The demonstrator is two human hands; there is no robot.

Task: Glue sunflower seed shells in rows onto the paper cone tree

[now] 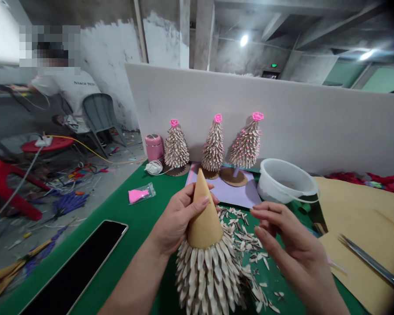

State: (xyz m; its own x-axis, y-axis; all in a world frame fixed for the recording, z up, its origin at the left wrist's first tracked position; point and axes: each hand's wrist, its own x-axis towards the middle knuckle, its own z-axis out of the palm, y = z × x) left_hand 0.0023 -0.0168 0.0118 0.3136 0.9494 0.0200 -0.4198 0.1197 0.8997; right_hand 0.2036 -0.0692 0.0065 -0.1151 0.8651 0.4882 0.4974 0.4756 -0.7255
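My left hand is wrapped round the bare upper part of a tan paper cone, its thumb pressed on the front. Overlapping rows of sunflower seed shells cover the cone's lower part. To the right of it hovers my right hand, thumb and fingers bent but apart, with nothing visible between the tips. Loose seed shells lie scattered on the green table between cone and right hand. A thin pale stick shows beside the right wrist; whether the hand touches it is unclear.
Three shell-covered trees with pink tops stand at the back by a white partition. Around lie a white bucket, tweezers, brown paper, a phone, a pink packet and a pink container. A person sits far left.
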